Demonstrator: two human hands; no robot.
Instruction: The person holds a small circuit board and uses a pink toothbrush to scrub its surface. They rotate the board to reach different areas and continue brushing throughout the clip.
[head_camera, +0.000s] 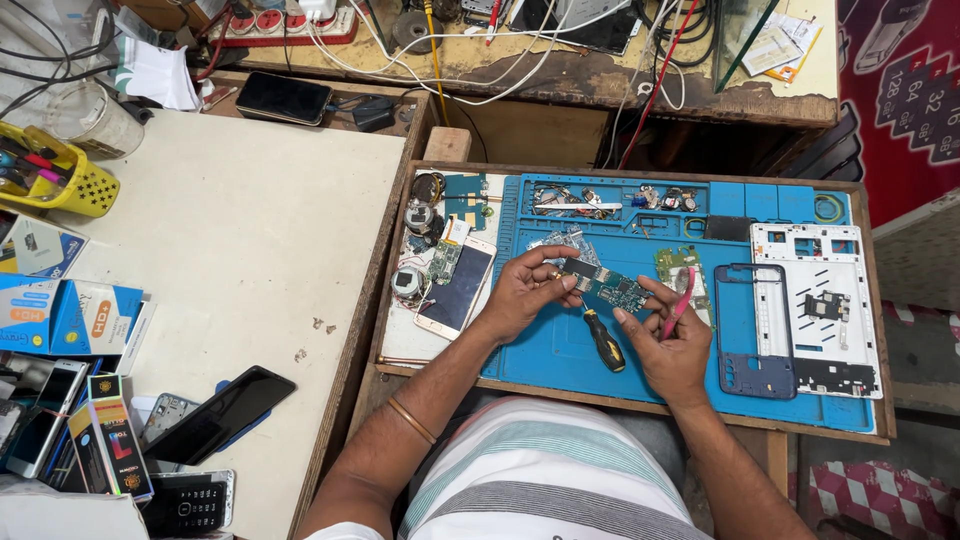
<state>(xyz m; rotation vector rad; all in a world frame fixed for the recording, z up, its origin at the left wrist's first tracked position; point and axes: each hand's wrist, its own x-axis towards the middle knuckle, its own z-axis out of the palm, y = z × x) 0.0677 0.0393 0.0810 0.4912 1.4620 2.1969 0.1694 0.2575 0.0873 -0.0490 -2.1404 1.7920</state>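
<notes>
I hold a small dark circuit board (612, 288) between both hands, just above the blue repair mat (560, 350). My left hand (522, 290) pinches the board's left end, thumb and fingers closed around its edge. My right hand (672, 345) supports the right end with the fingertips while also gripping a pair of pink tweezers (678, 303), which point up and away from me beside the board.

Under the board, lying on the mat, is a screwdriver with a black and yellow handle (604, 342), its tip toward my left hand. Just beyond my right hand a green circuit board (676, 262) rests on the mat. To the right sit a blue phone frame (755, 330) and, beside it, a white phone back housing (820, 300) with a few dark parts on it. To the left of the mat a phone with a gold-edged screen (456, 290) lies face up, with small round parts and a green board near it.

The mat lies in a wooden tray (640, 170). The pale tabletop (240, 230) to my left carries a yellow basket (70, 180), coloured boxes (90, 315) and several dark phones (225, 410) near the front edge
</notes>
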